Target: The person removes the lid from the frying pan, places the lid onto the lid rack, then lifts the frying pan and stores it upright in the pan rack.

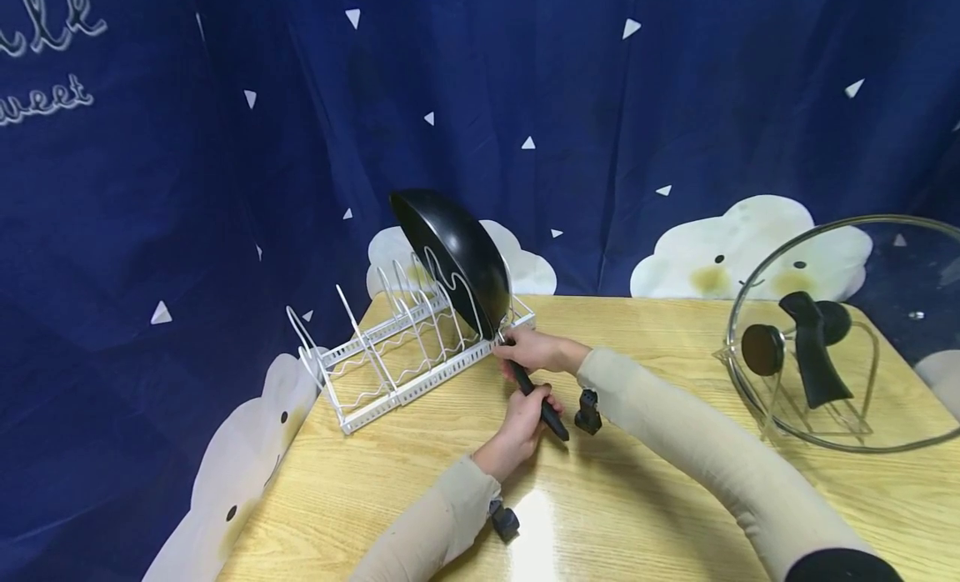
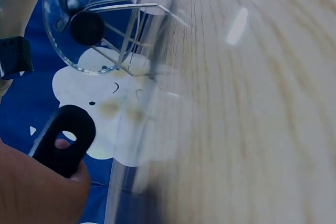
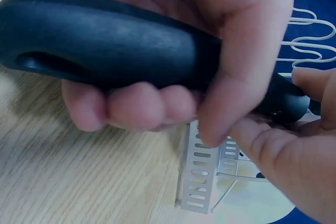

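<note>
A black wok point(image 1: 457, 248) stands tilted on its edge in the right end of a white wire rack point(image 1: 397, 396), its handle point(image 1: 555, 421) slanting toward me over the table. My left hand point(image 1: 521, 422) grips the middle of that handle. Closer to the pan, my right hand point(image 1: 538, 351) pinches the handle's base by the rack's front rail. In the right wrist view, the left hand's fingers point(image 3: 136, 106) wrap the thick black grip, with the right hand point(image 3: 294, 166) just beside them. The handle's looped end point(image 2: 79, 127) sticks out past my left hand in the left wrist view.
A large glass lid point(image 1: 806, 348) with a black knob handle leans on a wire stand point(image 1: 862, 428) at the right. The rack's left slots hold nothing. A wooden table point(image 1: 637, 499) lies under everything, with a dark blue curtain point(image 1: 600, 107) behind.
</note>
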Tool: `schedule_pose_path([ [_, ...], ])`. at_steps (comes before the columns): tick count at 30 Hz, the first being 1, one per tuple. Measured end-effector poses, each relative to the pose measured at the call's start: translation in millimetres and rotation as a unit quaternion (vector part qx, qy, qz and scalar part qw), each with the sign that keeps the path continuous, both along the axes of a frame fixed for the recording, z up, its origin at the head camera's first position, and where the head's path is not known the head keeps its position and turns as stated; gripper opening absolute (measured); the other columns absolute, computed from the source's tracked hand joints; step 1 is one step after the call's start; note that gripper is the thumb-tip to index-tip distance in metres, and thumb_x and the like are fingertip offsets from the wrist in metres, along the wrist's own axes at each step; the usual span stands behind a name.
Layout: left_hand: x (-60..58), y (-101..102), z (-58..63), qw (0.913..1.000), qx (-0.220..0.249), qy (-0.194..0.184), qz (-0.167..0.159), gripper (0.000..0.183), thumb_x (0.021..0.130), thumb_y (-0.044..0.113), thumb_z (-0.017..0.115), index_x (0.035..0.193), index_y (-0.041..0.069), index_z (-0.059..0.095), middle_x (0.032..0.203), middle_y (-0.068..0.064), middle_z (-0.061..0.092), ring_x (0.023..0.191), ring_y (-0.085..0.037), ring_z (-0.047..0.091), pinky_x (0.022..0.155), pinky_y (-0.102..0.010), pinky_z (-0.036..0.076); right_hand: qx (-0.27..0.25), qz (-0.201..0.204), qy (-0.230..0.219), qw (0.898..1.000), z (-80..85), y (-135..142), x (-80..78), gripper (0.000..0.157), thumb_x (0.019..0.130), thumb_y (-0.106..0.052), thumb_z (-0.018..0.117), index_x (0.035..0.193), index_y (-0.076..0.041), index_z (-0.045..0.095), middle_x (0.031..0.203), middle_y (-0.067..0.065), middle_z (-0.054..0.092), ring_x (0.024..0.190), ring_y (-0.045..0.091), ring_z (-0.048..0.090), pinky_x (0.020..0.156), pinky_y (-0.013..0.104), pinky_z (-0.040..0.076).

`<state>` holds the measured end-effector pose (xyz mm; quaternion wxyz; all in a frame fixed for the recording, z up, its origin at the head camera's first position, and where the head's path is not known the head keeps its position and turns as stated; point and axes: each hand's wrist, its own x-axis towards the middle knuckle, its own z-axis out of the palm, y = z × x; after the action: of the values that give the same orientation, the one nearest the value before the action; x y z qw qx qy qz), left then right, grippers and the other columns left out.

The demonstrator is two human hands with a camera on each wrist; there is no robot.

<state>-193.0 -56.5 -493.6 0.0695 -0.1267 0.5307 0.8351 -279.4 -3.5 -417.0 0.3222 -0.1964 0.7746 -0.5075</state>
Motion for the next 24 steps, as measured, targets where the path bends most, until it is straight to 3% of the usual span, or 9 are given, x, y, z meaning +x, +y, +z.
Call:
schedule_pose_path([
  [7,3.4,-3,-1.2,0.9996,-0.022,-0.008,-0.014,0.003,0.089,0.004,0.051,0.088,0.001,0.051,0.068,-0.004,0.053,0.063,-0.012,0.058,0.071,-0.032,0.052,0.032,0.004,0.016,0.999,-5.9,2,-0.7,0.019,0.100,-0.018,0.047,0.099,0.000,0.053,0.086,0.025,0.064,0.082,0.037,0.063,0.059,0.031,0.051],
  [12,4.4,-13,0.5,0.9958,-0.074,0.002,-0.054,0.009,0.090,0.005,0.048,0.093,-0.001,0.054,0.070,-0.002,0.057,0.069,-0.012,0.062,0.073,-0.031,0.051,0.029,0.004,0.006,1.000,-8.1,3,-0.9,0.019,0.100,-0.018,0.048,0.097,0.000,0.054,0.090,0.027,0.062,0.088,0.041,0.062,0.063,0.034,0.053],
  [17,5.8,-24,5.6,0.9847,-0.143,0.006,-0.099,0.014,0.088,0.007,0.050,0.093,-0.002,0.058,0.075,-0.001,0.062,0.077,-0.015,0.063,0.078,-0.037,0.049,0.033,-0.002,0.015,0.999,-7.4,6,-0.1,0.020,0.099,-0.017,0.050,0.094,0.003,0.054,0.085,0.018,0.062,0.084,0.033,0.063,0.068,0.036,0.055],
  [21,6.3,-32,10.6,0.9771,-0.172,0.003,-0.125,0.015,0.087,0.008,0.052,0.098,-0.002,0.056,0.077,-0.003,0.060,0.070,-0.013,0.060,0.080,-0.040,0.051,0.041,-0.002,0.031,0.999,-4.1,9,2.8,0.025,0.098,-0.017,0.052,0.093,0.007,0.054,0.081,0.007,0.056,0.075,0.018,0.059,0.072,0.036,0.055],
  [24,7.2,-36,14.5,0.9727,-0.186,0.004,-0.138,0.010,0.088,0.007,0.050,0.097,0.001,0.051,0.079,-0.006,0.059,0.068,-0.014,0.059,0.078,-0.038,0.053,0.044,0.001,0.035,0.998,-2.7,10,4.3,0.024,0.098,-0.017,0.051,0.093,0.005,0.054,0.080,0.006,0.054,0.072,0.015,0.056,0.073,0.036,0.055],
])
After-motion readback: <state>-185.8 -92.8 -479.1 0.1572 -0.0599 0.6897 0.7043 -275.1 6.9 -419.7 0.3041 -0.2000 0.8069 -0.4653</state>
